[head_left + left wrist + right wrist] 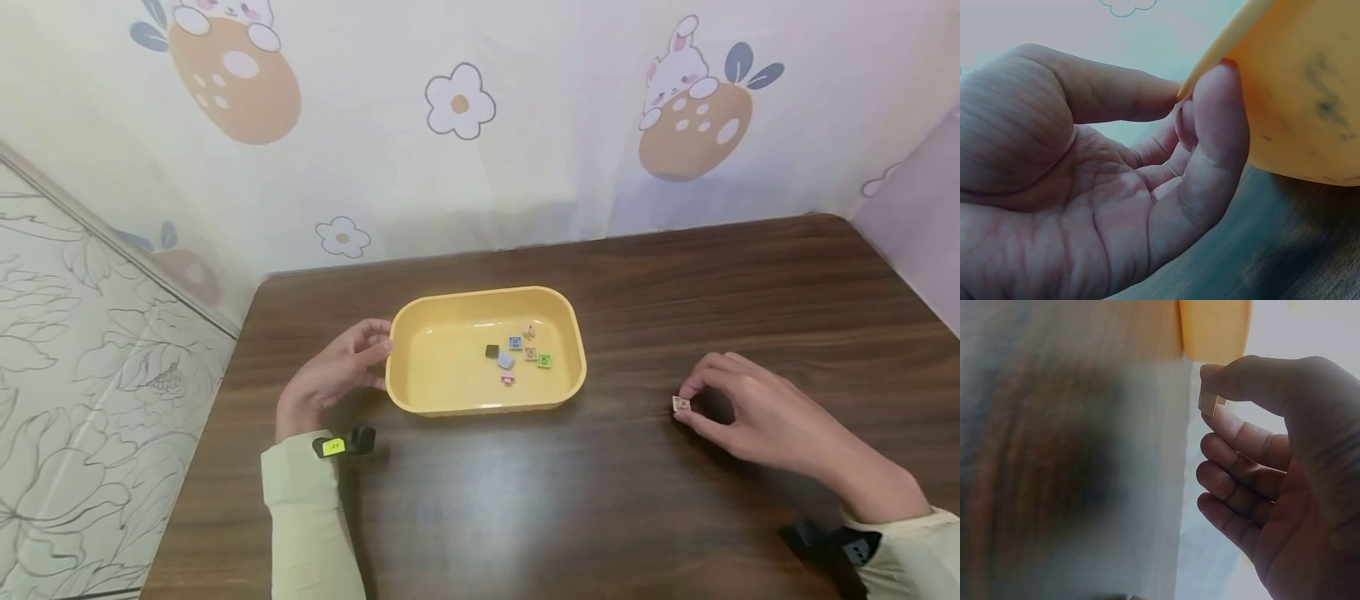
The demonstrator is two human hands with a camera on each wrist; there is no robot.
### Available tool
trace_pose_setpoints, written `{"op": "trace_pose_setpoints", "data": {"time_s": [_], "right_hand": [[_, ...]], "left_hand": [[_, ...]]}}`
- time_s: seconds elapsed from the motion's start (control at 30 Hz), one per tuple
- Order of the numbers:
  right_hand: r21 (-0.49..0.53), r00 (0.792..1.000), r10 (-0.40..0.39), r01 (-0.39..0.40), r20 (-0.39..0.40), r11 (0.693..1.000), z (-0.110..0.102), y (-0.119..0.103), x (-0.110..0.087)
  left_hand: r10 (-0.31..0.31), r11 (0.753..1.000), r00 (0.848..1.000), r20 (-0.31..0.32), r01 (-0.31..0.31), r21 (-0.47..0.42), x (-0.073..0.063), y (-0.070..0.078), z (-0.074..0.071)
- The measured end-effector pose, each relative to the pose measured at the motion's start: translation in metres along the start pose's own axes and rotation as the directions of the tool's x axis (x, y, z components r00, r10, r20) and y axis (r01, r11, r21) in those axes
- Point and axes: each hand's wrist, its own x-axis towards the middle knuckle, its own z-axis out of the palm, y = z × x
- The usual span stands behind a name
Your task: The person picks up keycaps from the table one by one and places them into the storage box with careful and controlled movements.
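Observation:
A yellow plastic tub [435, 392] stands on the table, several small toy bricks [506, 361] lying in its right half. My left hand [337, 367] pinches the tub's left rim between thumb and fingers; the left wrist view shows the thumb tip and forefinger meeting at the rim [1225, 37]. To the right of the tub, my right hand [757, 412] pinches a small beige toy brick [681, 404] between thumb and forefinger. In the right wrist view the brick [1208, 403] sits at the fingertips, with the other fingers loosely curled below.
The dark wood-grain table [480, 492] meets a patterned wall [540, 167] at the back. On the left is a white panel with flower line drawings [82, 400]. Black bands with small devices sit on both wrists.

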Motion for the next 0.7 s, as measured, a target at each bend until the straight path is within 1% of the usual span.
{"op": "trace_pose_setpoints", "data": {"time_s": [0.23, 0.7], "right_hand": [[0.010, 0.999, -0.033, 0.033, -0.008, 0.999, -0.003, -0.002, 0.012], [0.033, 0.999, -0.031, 0.032, -0.037, 0.999, -0.016, -0.007, 0.034]], "left_hand": [[-0.001, 1.000, 1.000, 0.001, 0.001, 0.011, 0.000, 0.001, 0.001], [0.006, 1.000, 1.000, 0.007, -0.006, 0.005, 0.000, 0.001, 0.000]]}}
